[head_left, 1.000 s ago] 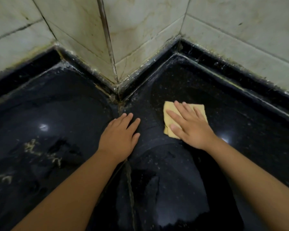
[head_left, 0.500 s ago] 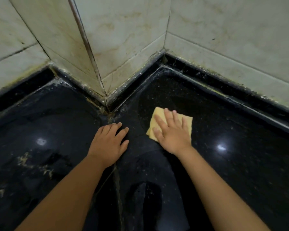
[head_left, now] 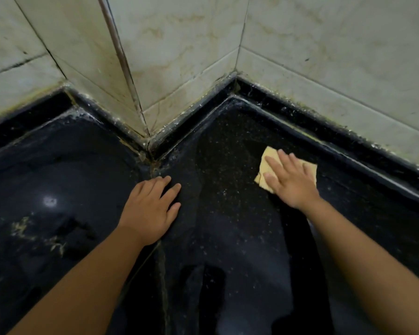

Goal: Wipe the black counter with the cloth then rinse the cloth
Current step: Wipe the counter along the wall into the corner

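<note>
Stained pale wall tiles [head_left: 179, 44] meet in a corner behind the shiny black bench [head_left: 228, 238]. The right hand [head_left: 291, 184] lies flat, fingers straight, pressing the yellow cloth [head_left: 266, 163] onto the bench near the back edge. The left hand [head_left: 150, 211] rests flat on the bench, holding nothing.

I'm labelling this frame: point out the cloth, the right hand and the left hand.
cloth [head_left: 266, 158], head view, bare upper-left corner.
right hand [head_left: 291, 184], head view, back of hand.
left hand [head_left: 148, 211], head view, back of hand.
</note>
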{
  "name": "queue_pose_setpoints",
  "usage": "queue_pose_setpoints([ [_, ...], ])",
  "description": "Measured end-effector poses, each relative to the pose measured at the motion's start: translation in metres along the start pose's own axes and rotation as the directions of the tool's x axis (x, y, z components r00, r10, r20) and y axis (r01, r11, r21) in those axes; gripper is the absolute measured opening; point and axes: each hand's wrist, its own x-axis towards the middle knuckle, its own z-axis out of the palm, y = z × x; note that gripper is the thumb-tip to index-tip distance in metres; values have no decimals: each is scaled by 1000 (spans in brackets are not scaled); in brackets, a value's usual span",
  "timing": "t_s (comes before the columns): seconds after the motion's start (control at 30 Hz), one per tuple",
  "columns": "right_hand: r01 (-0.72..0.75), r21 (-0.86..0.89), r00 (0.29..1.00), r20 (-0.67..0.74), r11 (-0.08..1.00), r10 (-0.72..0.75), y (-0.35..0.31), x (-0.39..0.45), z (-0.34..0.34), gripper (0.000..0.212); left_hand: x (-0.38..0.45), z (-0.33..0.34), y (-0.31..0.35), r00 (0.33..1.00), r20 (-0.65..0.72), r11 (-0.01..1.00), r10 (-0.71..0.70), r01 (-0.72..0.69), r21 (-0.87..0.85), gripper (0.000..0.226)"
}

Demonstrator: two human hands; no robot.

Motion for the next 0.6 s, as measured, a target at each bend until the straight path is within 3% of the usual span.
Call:
queue_pose_setpoints([
  [0.13, -88, 35, 994, -62, 996, 90, -21, 56, -8, 52, 1, 5, -2, 997, -71, 1000, 6, -8, -26, 48],
  [0.47, -143, 88, 977, -145, 986, 155, -77, 148, -24, 52, 1, 6, -3, 996, -87, 1000, -6, 5, -8, 46],
  [0.6, -44, 63, 991, -123, 997, 51, -97, 147, -20, 52, 0, 7, -3, 996, -87, 1000, -15, 13, -20, 45],
])
